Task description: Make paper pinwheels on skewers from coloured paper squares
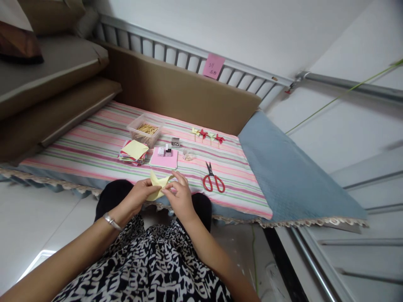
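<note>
A yellow paper pinwheel (156, 180), its corners partly folded toward the middle, is held just above my lap at the edge of the bed. My left hand (140, 195) pinches its left side, thumb on top. The fingers of my right hand (180, 193) close on the paper near its centre and right fold; whether a small pin sits there I cannot make out. Beyond the hands lie a stack of coloured paper squares (135, 149) and a pink paper pad (164, 160). Red-handled scissors (214, 181) rest to the right, blades pointing away from me.
A clear plastic box (137, 124) holds several thin wooden sticks. Nearby are a small open box (175, 142) and a round clear container (188, 155). Several finished pinwheels (211, 136) lie farther back. Brown boards (176, 86) line the back, with a pink note (214, 66) above.
</note>
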Tool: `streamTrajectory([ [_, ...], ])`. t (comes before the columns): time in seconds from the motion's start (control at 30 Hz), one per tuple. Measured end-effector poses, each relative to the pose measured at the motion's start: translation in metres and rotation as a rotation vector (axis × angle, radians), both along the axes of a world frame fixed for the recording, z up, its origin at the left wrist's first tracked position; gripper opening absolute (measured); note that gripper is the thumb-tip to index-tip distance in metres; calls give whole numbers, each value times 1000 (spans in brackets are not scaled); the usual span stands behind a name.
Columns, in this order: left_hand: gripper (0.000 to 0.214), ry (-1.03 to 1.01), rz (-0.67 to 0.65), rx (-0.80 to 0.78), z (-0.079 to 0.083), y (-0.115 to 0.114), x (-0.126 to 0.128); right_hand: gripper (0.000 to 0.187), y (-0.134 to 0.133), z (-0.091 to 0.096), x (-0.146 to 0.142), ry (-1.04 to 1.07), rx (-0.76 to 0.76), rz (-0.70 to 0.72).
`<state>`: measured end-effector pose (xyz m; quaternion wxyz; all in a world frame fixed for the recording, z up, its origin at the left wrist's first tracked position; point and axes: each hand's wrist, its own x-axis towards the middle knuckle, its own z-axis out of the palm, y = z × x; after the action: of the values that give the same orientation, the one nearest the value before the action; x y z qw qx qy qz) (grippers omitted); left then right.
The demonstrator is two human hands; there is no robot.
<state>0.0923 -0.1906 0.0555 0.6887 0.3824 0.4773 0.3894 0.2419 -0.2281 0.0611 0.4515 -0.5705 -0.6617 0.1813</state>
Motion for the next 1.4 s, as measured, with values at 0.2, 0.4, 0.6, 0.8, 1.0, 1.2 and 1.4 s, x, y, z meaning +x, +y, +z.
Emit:
streamTrajectory([
  [0.2,31,-17,-13,-9,1,-2,-1,5,-1,-1,0,-57,-12,16],
  [0.4,30,-28,-29,-21,0,-2,0,6,-2,1,0,-113,-9,5],
  [0.6,30,-65,-58,-22,0,-2,-1,4,0,0,-1,-114,-3,-17],
  [0.8,30,-65,-78,-42,3,-2,-3,4,1,1,-1,-127,-18,-15],
  [1.0,29,-72,-79,-50,5,-1,-3,5,1,4,-1,-131,4,-11],
  [1.2,29,-81,-97,-49,2,0,-3,6,2,5,0,-147,-16,-4],
  [1.4,29,-77,-97,-52,4,0,-4,5,3,8,1,-163,-39,2],
])
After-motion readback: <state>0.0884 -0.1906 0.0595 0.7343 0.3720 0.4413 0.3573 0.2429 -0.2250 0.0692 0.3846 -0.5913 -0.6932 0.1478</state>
